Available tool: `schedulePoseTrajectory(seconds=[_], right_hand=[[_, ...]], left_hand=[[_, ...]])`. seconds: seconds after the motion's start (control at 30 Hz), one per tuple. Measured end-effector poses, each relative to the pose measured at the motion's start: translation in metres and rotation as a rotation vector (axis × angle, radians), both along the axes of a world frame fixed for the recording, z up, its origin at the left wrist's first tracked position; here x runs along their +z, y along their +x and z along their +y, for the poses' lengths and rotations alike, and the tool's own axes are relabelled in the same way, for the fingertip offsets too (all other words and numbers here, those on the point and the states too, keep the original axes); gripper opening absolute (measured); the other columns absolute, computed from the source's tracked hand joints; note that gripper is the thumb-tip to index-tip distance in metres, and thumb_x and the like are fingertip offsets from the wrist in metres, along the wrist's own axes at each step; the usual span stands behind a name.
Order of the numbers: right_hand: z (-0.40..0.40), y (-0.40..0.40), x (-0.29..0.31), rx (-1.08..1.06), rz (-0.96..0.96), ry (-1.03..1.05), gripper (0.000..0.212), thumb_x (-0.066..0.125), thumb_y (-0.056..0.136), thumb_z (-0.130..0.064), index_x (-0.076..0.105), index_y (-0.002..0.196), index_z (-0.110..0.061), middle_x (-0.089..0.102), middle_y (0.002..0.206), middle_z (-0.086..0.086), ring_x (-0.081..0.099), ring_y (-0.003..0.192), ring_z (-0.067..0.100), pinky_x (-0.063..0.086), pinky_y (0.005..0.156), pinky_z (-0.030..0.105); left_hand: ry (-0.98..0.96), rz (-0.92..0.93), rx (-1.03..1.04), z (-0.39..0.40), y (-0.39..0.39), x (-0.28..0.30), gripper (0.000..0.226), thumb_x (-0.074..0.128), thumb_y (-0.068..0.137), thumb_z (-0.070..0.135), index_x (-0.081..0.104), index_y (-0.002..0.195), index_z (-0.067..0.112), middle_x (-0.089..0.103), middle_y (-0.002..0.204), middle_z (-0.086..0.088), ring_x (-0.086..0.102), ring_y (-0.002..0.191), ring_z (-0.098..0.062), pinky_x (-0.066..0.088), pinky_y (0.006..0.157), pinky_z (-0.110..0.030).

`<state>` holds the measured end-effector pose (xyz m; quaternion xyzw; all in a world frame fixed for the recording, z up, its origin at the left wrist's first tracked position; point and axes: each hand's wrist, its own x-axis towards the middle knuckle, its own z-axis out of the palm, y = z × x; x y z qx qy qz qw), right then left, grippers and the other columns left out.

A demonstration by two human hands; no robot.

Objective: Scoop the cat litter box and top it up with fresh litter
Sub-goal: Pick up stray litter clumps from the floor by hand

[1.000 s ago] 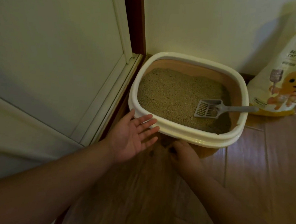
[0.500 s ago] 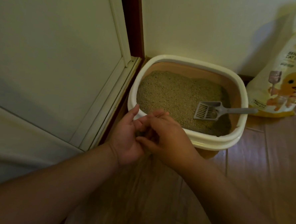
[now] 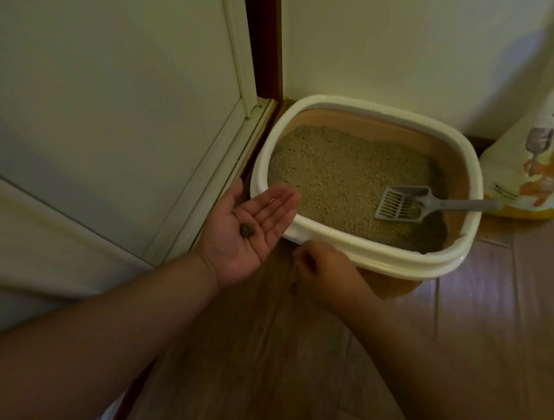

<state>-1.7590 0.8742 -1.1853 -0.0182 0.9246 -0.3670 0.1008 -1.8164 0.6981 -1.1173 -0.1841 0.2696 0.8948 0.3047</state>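
A cream-rimmed litter box (image 3: pixel 368 255) with tan inner walls stands on the floor in the corner, filled with beige litter (image 3: pixel 339 178). A grey slotted scoop (image 3: pixel 402 207) lies on the litter at the right, its handle resting over the right rim. My left hand (image 3: pixel 254 241) is palm up beside the box's front left corner, fingers flat, with a small dark litter clump (image 3: pixel 247 230) resting on the palm. My right hand (image 3: pixel 325 274) is down at the floor just in front of the box, fingers curled together; what they pinch is hidden.
A bag of fresh cat litter (image 3: pixel 537 167) leans against the wall right of the box. A pale door panel and its frame (image 3: pixel 233 161) run along the left, close to the box. Wooden floor (image 3: pixel 292 357) lies in front.
My right hand came up to my left palm, left a dark clump there, then dropped back to the floor before the box. My left hand has turned flat and palm up.
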Motion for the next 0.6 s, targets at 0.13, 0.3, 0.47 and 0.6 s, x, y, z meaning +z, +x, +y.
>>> schedulePoseTrajectory(seconds=[0.13,0.3,0.47,0.6], right_hand=[[-0.008,0.01,-0.057,0.114,-0.082,0.201,0.014,0.059,0.091,-0.028,0.065,0.1,-0.019,0.056,0.109,0.003,0.058,0.101,0.025,0.05,0.087,0.036],[-0.019,0.01,-0.084,0.195,-0.077,0.315,0.025,0.055,0.093,-0.03,0.068,0.114,-0.024,0.058,0.119,0.003,0.053,0.111,0.028,0.043,0.095,0.034],[-0.023,0.012,-0.095,0.168,-0.059,0.259,0.026,0.055,0.094,-0.02,0.07,0.115,-0.028,0.059,0.118,0.001,0.054,0.108,0.024,0.044,0.091,0.031],[-0.018,0.012,-0.079,0.076,-0.039,0.181,0.013,0.059,0.093,-0.022,0.068,0.102,-0.025,0.057,0.105,-0.003,0.058,0.098,0.018,0.045,0.079,0.027]], left_hand=[[-0.019,0.0,-0.022,0.002,0.003,-0.001,0.068,0.042,0.102,0.053,0.059,0.131,-0.006,0.06,0.138,-0.022,0.062,0.126,-0.03,0.054,0.101,-0.04],[-0.01,-0.007,-0.023,0.002,0.003,0.001,0.067,0.043,0.101,0.053,0.058,0.132,-0.005,0.061,0.137,-0.022,0.062,0.125,-0.03,0.055,0.099,-0.039],[0.023,-0.004,-0.039,0.004,0.003,0.001,0.068,0.041,0.101,0.053,0.059,0.13,-0.006,0.06,0.138,-0.023,0.063,0.125,-0.031,0.054,0.1,-0.04],[0.033,-0.005,-0.041,0.003,0.004,-0.001,0.07,0.041,0.102,0.054,0.059,0.131,-0.007,0.059,0.139,-0.024,0.061,0.126,-0.032,0.053,0.102,-0.041]])
